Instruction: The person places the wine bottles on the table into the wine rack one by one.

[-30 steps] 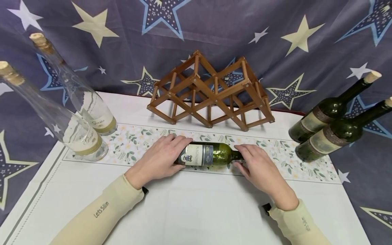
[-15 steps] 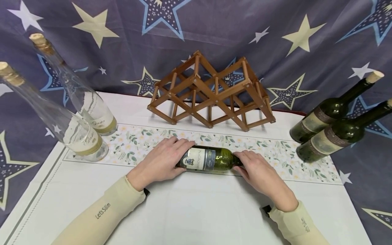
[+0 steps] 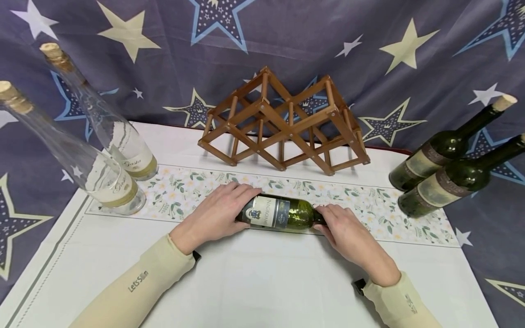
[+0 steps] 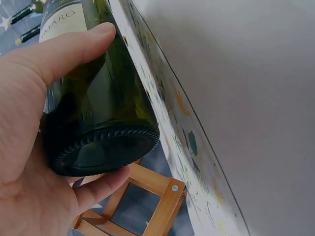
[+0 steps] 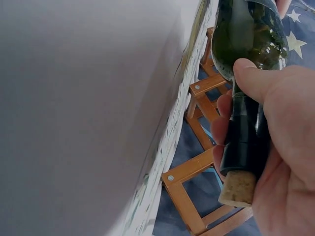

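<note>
A green glass wine bottle [image 3: 301, 214] with a cream and dark label lies sideways over the flowered strip of the tablecloth, its neck pointing right. My left hand [image 3: 219, 209] grips the base end; in the left wrist view the thumb lies along the glass beside the ridged bottom [image 4: 108, 147]. My right hand [image 3: 350, 232] holds the neck, and the right wrist view shows its fingers wrapped around the neck above a cork [image 5: 238, 189]. Behind the bottle stands a brown wooden wine rack [image 3: 291, 135] with diamond-shaped openings and no bottles in it.
Two tall clear corked bottles, one in front [image 3: 112, 184] and one behind [image 3: 135, 152], stand at the left. At the right stand two dark green corked bottles, a nearer one [image 3: 443, 187] and a farther one [image 3: 426, 159]. A star-patterned curtain [image 3: 287, 27] hangs behind the white-covered table [image 3: 254, 278].
The bottle has shifted slightly toward me and turned a little, its neck end lower in view. The right hand has closed in around the neck. The rack and standing bottles stay put.
</note>
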`<action>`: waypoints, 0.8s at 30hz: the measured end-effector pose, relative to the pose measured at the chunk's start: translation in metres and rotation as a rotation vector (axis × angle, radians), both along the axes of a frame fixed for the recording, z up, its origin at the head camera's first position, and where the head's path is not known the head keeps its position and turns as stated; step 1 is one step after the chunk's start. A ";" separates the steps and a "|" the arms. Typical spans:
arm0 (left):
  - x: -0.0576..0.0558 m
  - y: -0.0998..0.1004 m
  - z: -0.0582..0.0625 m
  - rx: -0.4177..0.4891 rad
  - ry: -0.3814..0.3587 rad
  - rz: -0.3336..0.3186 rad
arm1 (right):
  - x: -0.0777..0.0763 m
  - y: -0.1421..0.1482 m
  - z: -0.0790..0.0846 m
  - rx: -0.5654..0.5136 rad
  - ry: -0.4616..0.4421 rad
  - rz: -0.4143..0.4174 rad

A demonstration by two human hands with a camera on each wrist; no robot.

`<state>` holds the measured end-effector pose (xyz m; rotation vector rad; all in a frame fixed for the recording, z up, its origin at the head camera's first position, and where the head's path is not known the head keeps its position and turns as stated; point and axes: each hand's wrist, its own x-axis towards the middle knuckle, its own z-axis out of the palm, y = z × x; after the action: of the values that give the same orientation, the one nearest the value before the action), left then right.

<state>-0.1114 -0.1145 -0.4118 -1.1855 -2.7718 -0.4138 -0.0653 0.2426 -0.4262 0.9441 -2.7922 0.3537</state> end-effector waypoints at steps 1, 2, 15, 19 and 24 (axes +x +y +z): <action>0.000 0.000 0.000 -0.001 0.002 0.002 | 0.001 0.000 0.000 0.000 0.000 -0.003; 0.000 0.000 0.000 0.000 0.003 0.005 | 0.001 0.001 0.000 0.000 -0.003 -0.005; -0.003 -0.001 0.001 0.029 0.001 0.021 | 0.005 0.009 0.002 -0.003 -0.041 -0.043; -0.004 -0.003 0.001 0.040 0.002 0.024 | 0.005 0.013 0.003 -0.005 -0.040 -0.043; -0.005 -0.004 0.001 0.054 -0.007 0.030 | 0.005 0.017 0.005 -0.021 -0.033 -0.037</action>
<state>-0.1162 -0.1187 -0.4113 -1.1307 -2.7618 -0.4880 -0.0601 0.2591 -0.4216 0.8892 -2.8255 0.3959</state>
